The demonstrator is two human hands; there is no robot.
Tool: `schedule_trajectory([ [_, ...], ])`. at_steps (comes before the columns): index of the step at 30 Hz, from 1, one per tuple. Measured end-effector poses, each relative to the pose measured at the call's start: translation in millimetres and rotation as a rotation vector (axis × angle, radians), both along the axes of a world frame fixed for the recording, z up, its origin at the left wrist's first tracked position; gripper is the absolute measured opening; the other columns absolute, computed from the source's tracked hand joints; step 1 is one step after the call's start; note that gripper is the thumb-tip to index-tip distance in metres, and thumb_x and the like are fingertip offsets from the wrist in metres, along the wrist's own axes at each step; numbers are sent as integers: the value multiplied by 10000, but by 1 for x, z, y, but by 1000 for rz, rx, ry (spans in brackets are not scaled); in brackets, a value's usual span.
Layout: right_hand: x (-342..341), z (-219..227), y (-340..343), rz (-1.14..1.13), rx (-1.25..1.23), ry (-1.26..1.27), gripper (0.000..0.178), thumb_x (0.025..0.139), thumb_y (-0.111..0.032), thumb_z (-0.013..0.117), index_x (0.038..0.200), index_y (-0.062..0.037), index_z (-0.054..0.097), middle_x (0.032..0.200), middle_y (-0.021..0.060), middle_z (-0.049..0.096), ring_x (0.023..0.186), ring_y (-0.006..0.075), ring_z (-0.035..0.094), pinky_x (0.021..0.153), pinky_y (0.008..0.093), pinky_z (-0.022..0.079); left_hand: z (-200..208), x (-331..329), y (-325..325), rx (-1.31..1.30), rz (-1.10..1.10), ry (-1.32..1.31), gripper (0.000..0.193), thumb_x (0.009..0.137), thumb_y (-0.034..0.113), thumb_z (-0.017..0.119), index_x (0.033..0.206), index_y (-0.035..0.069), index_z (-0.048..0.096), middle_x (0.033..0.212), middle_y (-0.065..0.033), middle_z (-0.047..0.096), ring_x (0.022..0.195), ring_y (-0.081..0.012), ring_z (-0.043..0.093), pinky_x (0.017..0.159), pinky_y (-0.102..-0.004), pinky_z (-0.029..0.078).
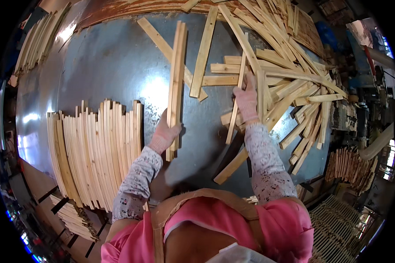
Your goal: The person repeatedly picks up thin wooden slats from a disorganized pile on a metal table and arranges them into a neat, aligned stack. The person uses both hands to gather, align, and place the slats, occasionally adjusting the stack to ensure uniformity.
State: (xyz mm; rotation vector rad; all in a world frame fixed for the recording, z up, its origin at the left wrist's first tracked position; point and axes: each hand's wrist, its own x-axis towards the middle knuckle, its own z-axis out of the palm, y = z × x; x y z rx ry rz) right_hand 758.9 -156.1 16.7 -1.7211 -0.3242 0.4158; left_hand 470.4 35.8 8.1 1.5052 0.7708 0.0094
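Note:
My left hand (163, 135), in a pale pink glove, is closed around a couple of long wooden strips (176, 83) held side by side, pointing away from me. My right hand (247, 100), gloved alike, grips a thin wooden strip (232, 122) at the edge of a loose heap. That heap of wooden strips (289, 87) lies crisscrossed beyond and to the right of the hand. Two single strips, one (205, 50) nearly lengthwise and one (156, 38) slanting, lie between the hands and farther off. Left of my left hand, many strips stand in an aligned row (96, 153).
A shiny grey metal tabletop (114, 61) carries the wood. At the far left lies another bundle of strips (41, 37). Stacked wood (72, 217) sits below the table's left edge, and more stacks (351, 168) stand at the right. Machinery (360, 101) is beyond the right edge.

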Motion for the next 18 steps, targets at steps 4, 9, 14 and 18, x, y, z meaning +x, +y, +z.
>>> schedule_trajectory([
  [4,-121,-6,7,82,-76,-221,755,940,-10,680,1640,-22,398,1365,147,636,1064,214,675,908,358,598,34,-70,-49,37,165,50,785,902,168,724,1598,-14,411,1219,-220,708,1066,-320,713,932,-405,588],
  [9,-300,-22,44,345,-234,-235,785,944,-111,641,1648,43,330,1601,311,467,1493,457,467,1282,474,373,52,-180,-99,692,-122,561,918,845,356,777,1625,35,416,1517,-257,548,1423,-439,508,1192,-524,418],
  [14,-362,-12,26,978,-347,-88,755,990,-286,599,1651,-4,369,1559,330,513,1375,480,583,1230,493,434,44,-258,-131,934,-195,751,976,843,449,782,1656,93,378,1666,-207,399,1558,-407,362,1280,-564,272],
  [18,-192,-18,26,596,-252,-935,334,979,-183,618,1261,-21,696,1206,229,724,1136,447,676,1037,518,543,38,-236,-120,997,-59,472,876,851,376,794,1600,74,457,1626,-244,435,1511,-447,411,1256,-559,317],
])
